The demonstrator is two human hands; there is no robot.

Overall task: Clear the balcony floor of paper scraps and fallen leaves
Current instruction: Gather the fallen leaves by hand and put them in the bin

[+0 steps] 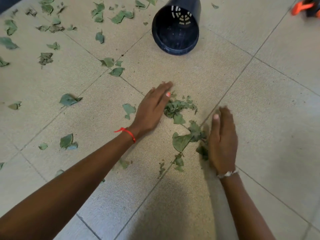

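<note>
A small heap of dry green leaves point(178, 108) lies on the beige tiled floor point(199, 75) between my two hands. My left hand point(153, 108), a red thread at its wrist, lies flat with straight fingers against the heap's left side. My right hand point(223, 139), with a bracelet at the wrist, stands on its edge with fingers straight, touching more leaves point(183, 141) on their right side. Neither hand holds anything. Many loose leaves point(69, 99) are scattered over the tiles to the left and far left. No paper scraps are visible.
A dark plastic pot point(175, 26) lies on its side at the top centre, its mouth facing me. An orange and black object point(306, 6) shows at the top right corner. The tiles on the right bear no leaves.
</note>
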